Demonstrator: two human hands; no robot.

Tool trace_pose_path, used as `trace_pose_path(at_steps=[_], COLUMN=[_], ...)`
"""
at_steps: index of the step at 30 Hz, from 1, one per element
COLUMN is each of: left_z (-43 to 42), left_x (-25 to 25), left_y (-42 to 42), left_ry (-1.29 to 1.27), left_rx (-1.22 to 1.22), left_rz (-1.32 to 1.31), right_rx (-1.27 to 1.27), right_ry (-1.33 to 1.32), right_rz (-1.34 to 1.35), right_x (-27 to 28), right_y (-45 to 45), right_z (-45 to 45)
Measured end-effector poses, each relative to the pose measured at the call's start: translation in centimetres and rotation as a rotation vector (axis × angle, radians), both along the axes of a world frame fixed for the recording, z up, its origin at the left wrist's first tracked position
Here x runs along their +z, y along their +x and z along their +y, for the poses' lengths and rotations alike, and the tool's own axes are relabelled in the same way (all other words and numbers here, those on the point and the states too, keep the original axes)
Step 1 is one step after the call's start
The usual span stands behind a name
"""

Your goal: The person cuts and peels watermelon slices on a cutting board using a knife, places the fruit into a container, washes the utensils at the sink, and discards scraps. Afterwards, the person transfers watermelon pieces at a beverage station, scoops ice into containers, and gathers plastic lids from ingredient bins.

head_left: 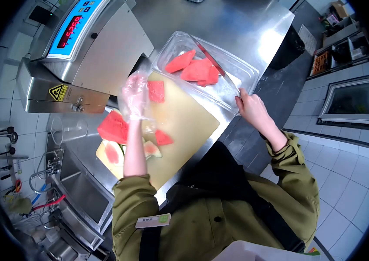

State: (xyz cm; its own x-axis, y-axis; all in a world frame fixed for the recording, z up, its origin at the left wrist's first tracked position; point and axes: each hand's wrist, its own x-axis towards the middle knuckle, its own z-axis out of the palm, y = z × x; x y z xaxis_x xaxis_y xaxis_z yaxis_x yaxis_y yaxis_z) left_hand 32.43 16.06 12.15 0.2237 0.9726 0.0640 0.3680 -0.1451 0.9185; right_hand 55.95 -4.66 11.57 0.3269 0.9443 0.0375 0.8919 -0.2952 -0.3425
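Note:
My right hand (252, 109) is closed round the handle end of a long knife (210, 56). Its blade, reddish with juice, slants over a clear plastic tub (252, 75) that holds several peeled watermelon pieces (198, 70). My left hand (134, 93), in a loose clear plastic glove, is over the cutting board (188, 119). Beside it lies a squarish watermelon piece (156, 91); the glove blurs the fingers and whether they touch it. Nearer me are a big red watermelon chunk (112, 126), a small red wedge (163, 138) and rind pieces (114, 153), partly behind my left forearm.
A steel machine (101, 56) with a lit red display stands left of the board, on the steel counter (167, 17). A clear jug (74, 129) and a sink (84, 193) are at the left. Past the counter's right edge is a black bag (289, 50).

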Motion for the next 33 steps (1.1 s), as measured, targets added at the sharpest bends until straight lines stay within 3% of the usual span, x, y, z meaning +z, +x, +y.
trace_pose_path(at_steps=[3,4,7,11,13,15,16,18,19,21,23,24,26,27,28,31,32,33], left_z=[2.2,2.7,2.8,4.4,5.9,6.8,6.1,8.4,7.9,5.6,1.2,0.8,0.9,0.5,2.0,2.5,2.9,2.3], left_x=[-2.5,-2.8,-3.2,-11.3,-13.3,-11.7,-7.6,-12.5,-12.8,-11.4,-6.3,-8.0,-10.5,-7.9,-8.6,-2.5,-1.3,-0.1], left_y=[-1.3,-0.9,0.1,-1.6,-0.6,0.4,1.8,2.6,2.9,3.1,3.6,2.2,0.0,-0.1,0.0,3.2,4.4,4.4], left_ry=[0.142,-0.019,-0.143,0.045,-0.068,-0.193,-0.266,-0.228,-0.335,-0.415,-0.353,-0.268,-0.44,-0.423,-0.242,-0.084,-0.005,-0.003], left_rx=[-0.04,-0.064,-0.086,-0.029,-0.036,-0.1,-0.145,-0.268,-0.248,-0.095,0.152,0.216,0.368,0.324,0.423,0.242,0.202,0.048], left_rz=[0.823,0.944,1.077,0.756,0.428,0.479,0.696,0.811,0.774,0.704,0.638,0.552,-0.25,-0.488,-0.409,-0.449,-0.282,-0.296], right_rx=[0.015,0.02,-0.004,0.0,-0.011,-0.052,-0.074,-0.1,-0.102,-0.156,-0.146,-0.155,-0.162,-0.163,-0.169,-0.161,-0.173,-0.186], right_ry=[0.025,0.033,0.121,0.163,0.181,0.209,0.228,0.238,0.255,0.213,0.234,0.253,0.297,0.307,0.315,0.349,0.333,0.313], right_rz=[-0.014,-0.008,0.144,0.316,0.394,0.433,0.439,0.456,0.473,0.564,0.605,0.617,0.589,0.585,0.584,0.588,0.625,0.667], right_x=[-0.4,-0.6,0.0,-0.2,-0.5,-0.9,-1.0,-1.2,-1.1,-0.6,-0.7,-0.7,-1.0,-1.0,-0.7,-1.0,-0.7,-0.6], right_y=[0.3,0.1,-0.5,-1.2,-1.7,-2.2,-2.5,-2.9,-3.1,-3.3,-3.3,-3.0,-2.4,-2.1,-2.0,-1.6,-1.6,-1.7], right_z=[-0.6,-0.7,-1.6,-2.6,-2.7,-3.0,-3.2,-3.2,-3.2,-3.4,-3.7,-3.9,-4.4,-4.7,-4.7,-4.9,-4.8,-4.8])
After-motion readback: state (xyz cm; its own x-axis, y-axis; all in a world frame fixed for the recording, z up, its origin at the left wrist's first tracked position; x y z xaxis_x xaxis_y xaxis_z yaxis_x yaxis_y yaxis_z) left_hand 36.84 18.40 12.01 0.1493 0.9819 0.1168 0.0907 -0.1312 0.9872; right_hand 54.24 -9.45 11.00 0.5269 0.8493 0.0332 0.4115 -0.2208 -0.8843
